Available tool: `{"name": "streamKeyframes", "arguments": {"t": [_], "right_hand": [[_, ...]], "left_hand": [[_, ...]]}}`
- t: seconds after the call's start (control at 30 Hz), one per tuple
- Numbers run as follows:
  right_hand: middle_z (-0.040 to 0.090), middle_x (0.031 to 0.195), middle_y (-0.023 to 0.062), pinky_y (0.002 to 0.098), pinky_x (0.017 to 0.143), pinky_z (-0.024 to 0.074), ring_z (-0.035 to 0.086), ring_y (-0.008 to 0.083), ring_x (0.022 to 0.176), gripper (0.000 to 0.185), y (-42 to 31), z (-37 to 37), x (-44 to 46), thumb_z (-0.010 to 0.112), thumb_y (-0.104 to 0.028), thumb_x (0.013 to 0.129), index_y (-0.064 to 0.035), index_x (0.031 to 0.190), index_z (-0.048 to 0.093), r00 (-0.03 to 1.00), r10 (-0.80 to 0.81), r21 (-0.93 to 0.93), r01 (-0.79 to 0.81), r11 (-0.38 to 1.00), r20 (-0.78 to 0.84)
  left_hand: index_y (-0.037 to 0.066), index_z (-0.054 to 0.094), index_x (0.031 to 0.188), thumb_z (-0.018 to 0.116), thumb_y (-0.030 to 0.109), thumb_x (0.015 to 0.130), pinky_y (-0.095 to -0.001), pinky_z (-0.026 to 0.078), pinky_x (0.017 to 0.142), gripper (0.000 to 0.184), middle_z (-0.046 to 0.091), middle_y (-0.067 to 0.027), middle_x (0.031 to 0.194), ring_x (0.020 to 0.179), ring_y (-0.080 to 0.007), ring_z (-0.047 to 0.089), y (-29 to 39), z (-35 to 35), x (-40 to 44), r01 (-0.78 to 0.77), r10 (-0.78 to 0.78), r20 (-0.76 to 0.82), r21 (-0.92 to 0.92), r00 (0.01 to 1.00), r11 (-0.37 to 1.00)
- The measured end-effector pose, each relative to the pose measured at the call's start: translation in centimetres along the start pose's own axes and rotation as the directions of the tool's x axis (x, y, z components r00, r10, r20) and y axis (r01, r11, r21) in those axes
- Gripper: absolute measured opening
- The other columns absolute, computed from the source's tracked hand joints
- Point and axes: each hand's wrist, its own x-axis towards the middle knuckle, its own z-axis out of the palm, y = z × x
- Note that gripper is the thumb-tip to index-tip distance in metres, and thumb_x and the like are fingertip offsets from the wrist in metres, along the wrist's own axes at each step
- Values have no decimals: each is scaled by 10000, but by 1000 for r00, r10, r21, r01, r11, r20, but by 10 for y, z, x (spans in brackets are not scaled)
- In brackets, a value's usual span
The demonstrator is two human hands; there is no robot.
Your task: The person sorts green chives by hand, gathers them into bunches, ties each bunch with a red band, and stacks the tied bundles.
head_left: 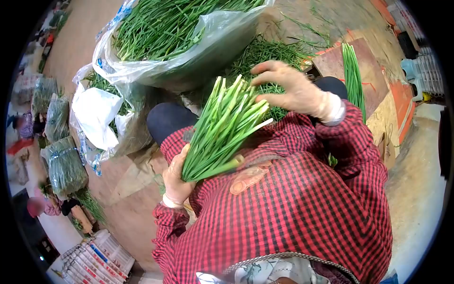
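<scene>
My left hand [177, 179] is wrapped round the lower part of a bunch of green chives [220, 130], holding it tilted over my lap with the pale stem ends up. Beside those ends, my right hand [291, 90] is raised with its fingers apart, slightly blurred; nothing shows in it. One thicker pale-green stalk [224, 166] sticks out low on the bunch toward my red-checked apron. Loose chives [269, 57] lie in a heap on the floor beyond my knees.
A large clear plastic bag [189, 73] full of chives stands ahead, with a smaller bag [85, 137] at its left. A neat chive bundle [352, 75] lies on a board [371, 61] at right. Wrapped bundles [66, 165] and blurred people are at far left.
</scene>
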Motion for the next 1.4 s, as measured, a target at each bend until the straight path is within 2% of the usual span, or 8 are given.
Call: {"name": "streamKeyframes", "arguments": {"t": [0.33,0.6,0.77,0.8,1.03,1.13,1.27,1.4], "right_hand": [[486,1322,196,403,1027,395,497,328,1199,389,11,23,14,704,-412,853,-60,1013,667,985,102,213,-130,968,141],[564,723,35,238,491,460,552,104,594,330,53,17,2,481,-337,1009,-33,926,580,816,578,672,-425,606,-5],[635,1145,188,350,903,496,632,282,1030,450,94,-1,-33,600,-343,924,16,1196,584,892,443,47,-441,896,-87],[578,1282,225,375,1022,418,545,332,1210,567,81,-5,-35,633,-374,895,15,1297,535,879,476,-48,-477,878,-27],[709,1011,136,323,859,499,651,213,944,512,11,24,-27,609,-476,910,-7,1101,685,725,165,373,-519,769,668],[707,895,117,328,780,505,643,203,840,511,0,42,-25,607,-498,908,-8,1018,704,765,144,391,-470,791,628],[617,666,0,241,625,443,564,98,687,303,-13,9,-27,672,-311,900,-38,769,676,903,413,631,-389,671,117],[615,1087,105,289,817,496,606,169,973,482,-28,3,-10,704,-339,858,-29,1202,571,925,227,317,-126,940,-304]], "left_hand": [[97,536,1347,676,20,622,-353,522,720,742,646,-107,1102,896,-291,662,7,-4,3,-150,161,-24,249,987,957],[-8,455,1380,689,-44,739,-313,473,949,683,613,-106,1256,1105,-200,607,6,-4,0,138,-124,90,-160,988,977],[-14,492,1335,674,8,769,-279,485,883,594,638,-60,1134,992,-142,609,7,-5,1,413,-399,168,-612,901,675],[-11,511,1300,677,4,770,-272,490,835,556,647,-55,1086,934,-134,610,8,-8,5,476,-440,240,-669,866,572],[8,563,1159,693,15,751,-243,447,595,428,621,-27,854,662,-103,542,40,-5,33,496,-496,334,-835,802,239],[4,557,1182,700,19,741,-249,450,622,463,620,-34,857,683,-112,551,49,-5,37,537,-431,432,-829,793,158],[1,556,1217,681,6,727,-222,437,573,505,657,-61,897,644,-109,555,62,-1,38,432,-420,354,-896,836,105],[-5,563,1197,680,24,744,-226,446,572,469,660,-69,887,648,-110,572,45,5,35,479,-394,405,-871,825,110]]}}
